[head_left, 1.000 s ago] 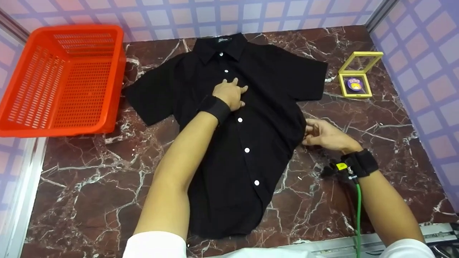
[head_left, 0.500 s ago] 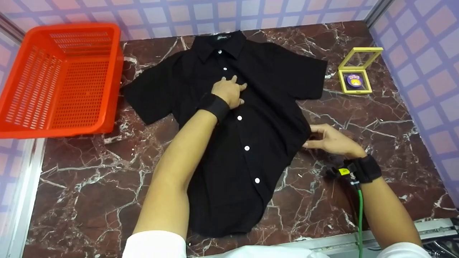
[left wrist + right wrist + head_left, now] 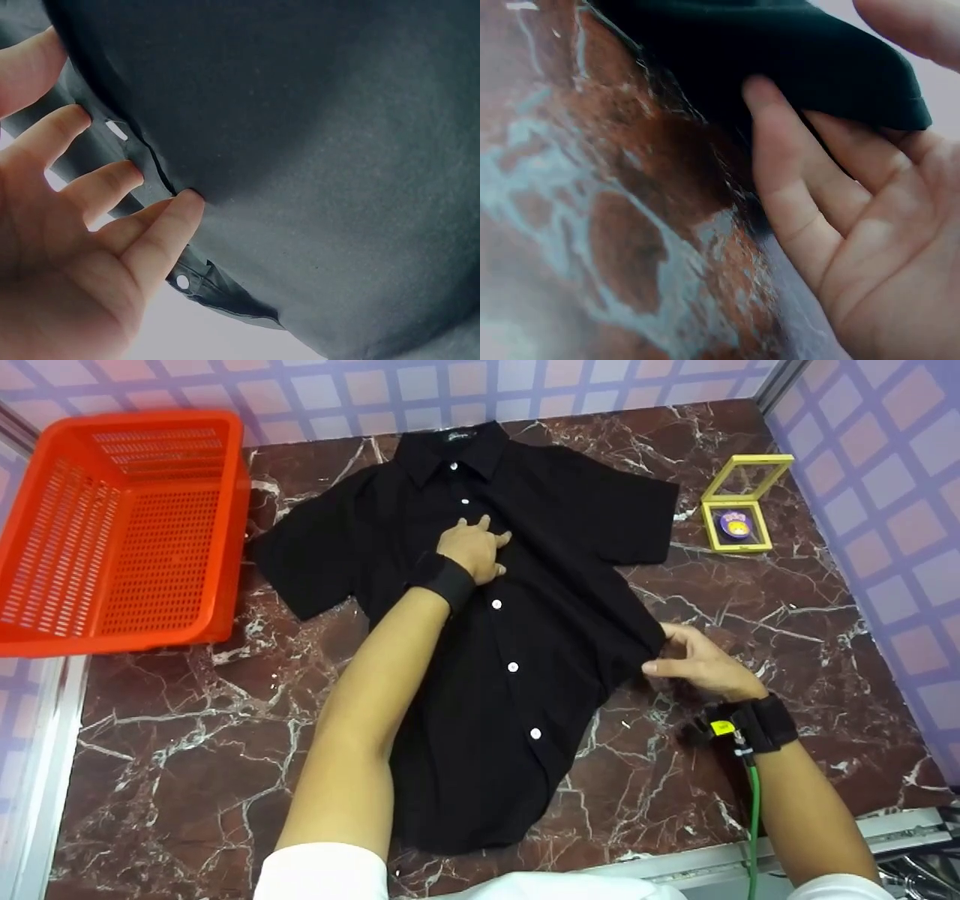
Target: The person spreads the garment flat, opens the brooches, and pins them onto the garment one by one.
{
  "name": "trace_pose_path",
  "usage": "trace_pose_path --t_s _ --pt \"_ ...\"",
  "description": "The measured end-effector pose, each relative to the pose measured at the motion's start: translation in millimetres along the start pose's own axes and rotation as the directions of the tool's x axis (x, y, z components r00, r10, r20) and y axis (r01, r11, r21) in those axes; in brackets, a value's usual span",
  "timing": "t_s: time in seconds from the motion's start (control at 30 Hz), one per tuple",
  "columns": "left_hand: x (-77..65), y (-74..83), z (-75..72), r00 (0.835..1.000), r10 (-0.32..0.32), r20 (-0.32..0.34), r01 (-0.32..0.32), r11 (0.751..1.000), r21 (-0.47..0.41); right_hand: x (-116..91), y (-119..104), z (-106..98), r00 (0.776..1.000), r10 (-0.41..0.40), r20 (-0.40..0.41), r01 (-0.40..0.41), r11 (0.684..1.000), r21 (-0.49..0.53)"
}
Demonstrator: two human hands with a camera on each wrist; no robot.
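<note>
A black short-sleeved button-up shirt (image 3: 465,690) lies front up, its collar toward the back wall and white buttons down the placket. My left hand (image 3: 471,551) rests on its chest with fingers spread. The left wrist view shows those fingertips (image 3: 191,201) touching the cloth beside the button line. At the shirt's right side seam, my right hand (image 3: 701,660) holds the side edge, drawn out to a point. In the right wrist view the fingers (image 3: 791,172) are curled at the dark cloth (image 3: 795,56), some of them partly hidden behind it, with the thumb on the other side.
An orange-red plastic basket (image 3: 232,547) stands at the left, near the left sleeve. A yellow-framed display box (image 3: 763,536) with a round purple badge inside stands lid up at the right. Dark red marble (image 3: 202,757) shows around the shirt. A green cable (image 3: 754,810) trails from the right wristband.
My right hand has moved a little right and toward me, pulling the shirt's side edge outward into a point. My left hand stays on the chest. The view has shifted slightly.
</note>
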State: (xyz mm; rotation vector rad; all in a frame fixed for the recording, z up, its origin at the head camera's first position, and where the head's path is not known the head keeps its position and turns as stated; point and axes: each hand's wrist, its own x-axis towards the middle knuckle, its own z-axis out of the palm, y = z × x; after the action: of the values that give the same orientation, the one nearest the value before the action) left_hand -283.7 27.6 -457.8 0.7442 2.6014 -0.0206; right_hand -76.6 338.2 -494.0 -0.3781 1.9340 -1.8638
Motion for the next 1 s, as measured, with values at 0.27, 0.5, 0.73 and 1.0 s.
trace_pose_path --t_s 0.27,0.5,0.73,1.0 --pt "-2.5 0.7 -0.8 1.0 0.013 -0.006 -0.013 1.0 0.012 -16.5 -2.4 -2.2 0.994 0.089 0.07 -0.067 0.962 -0.263" --pt "-2.9 -0.5 -1.2 0.999 0.025 -0.023 -0.024 0.999 0.028 -32.2 -2.1 2.0 0.978 0.21 0.018 -0.174 0.852 -0.494" --pt "-1.5 -1.1 -2.4 0.999 0.037 -0.013 -0.036 0.999 0.04 -49.6 0.9 6.8 0.98 0.199 -0.016 -0.178 0.836 -0.519" --pt "1.6 -1.6 -2.0 1.0 0.029 0.012 -0.029 0.999 0.029 -69.2 3.7 7.9 0.996 0.063 0.062 -0.034 0.92 -0.391"
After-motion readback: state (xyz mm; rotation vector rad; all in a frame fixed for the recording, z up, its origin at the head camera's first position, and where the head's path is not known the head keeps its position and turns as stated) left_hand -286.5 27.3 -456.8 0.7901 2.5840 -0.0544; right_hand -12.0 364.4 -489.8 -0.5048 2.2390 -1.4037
